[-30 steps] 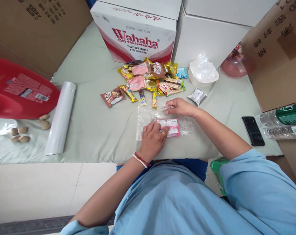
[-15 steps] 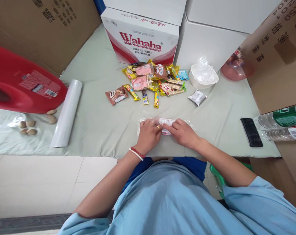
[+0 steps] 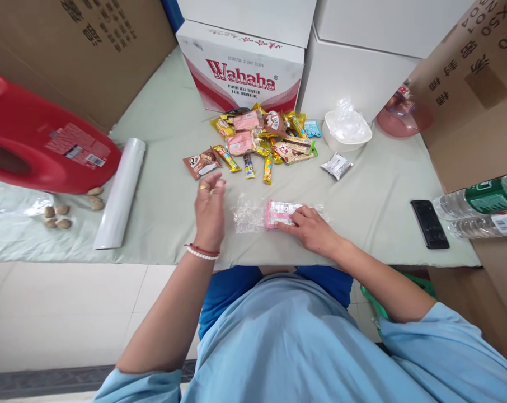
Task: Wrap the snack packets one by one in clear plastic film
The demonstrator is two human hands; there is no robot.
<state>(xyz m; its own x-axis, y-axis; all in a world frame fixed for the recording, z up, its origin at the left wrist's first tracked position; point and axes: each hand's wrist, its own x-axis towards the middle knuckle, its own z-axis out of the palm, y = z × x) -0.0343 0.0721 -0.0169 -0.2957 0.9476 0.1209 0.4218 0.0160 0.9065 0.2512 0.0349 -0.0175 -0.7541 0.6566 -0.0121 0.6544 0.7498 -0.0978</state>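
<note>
A pink-and-white packet with printed labels lies on the cloth in front of me. Clear crinkled plastic film spreads out flat from its left side, and a little more film shows to its right. My right hand holds the packet down at its right end, fingers bent over it and partly hiding it. My left hand is raised to the left of the film, touching nothing, its fingers loosely bent and apart. Just beyond it lies a brown snack packet.
A pile of wrapped snacks lies before the Wahaba-style printed carton. To the left are a plastic film roll, a red jug and several nuts. On the right are a white bowl, phone and bottles.
My left hand has let go of the film and lifted away to the left, uncovering the film and packet. My right hand stays on the packet.
</note>
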